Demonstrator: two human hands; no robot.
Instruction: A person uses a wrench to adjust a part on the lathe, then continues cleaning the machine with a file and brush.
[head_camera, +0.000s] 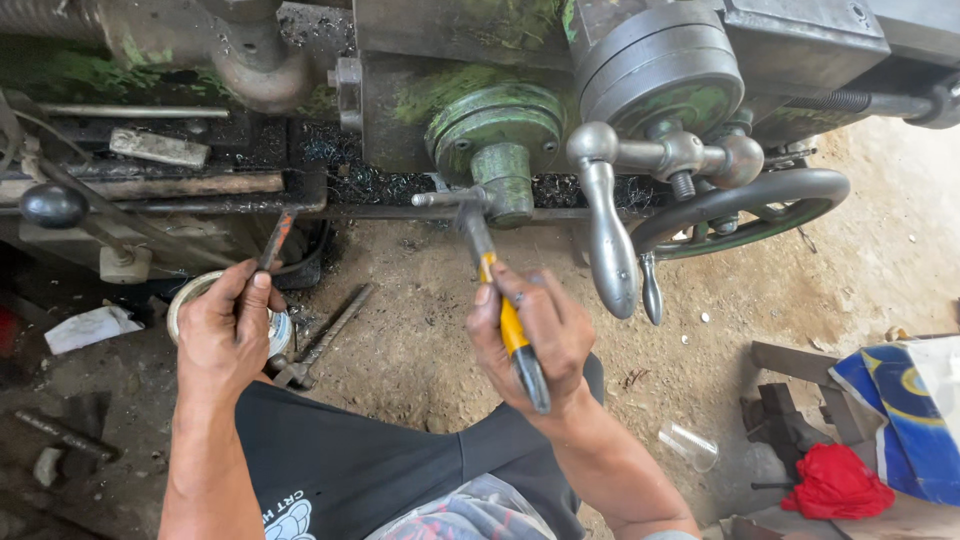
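A bare dirt floor (440, 330), dusty and oil-stained, runs under the machine. On it lie a grey metal tool (320, 340) beside a round tin (200, 300), a crumpled white scrap (88, 328) to the left, and a dark bar (65, 435) with a small stone (47, 465) nearby. To the right sit a clear plastic cup (690, 445) on its side and a red cloth (835, 485)
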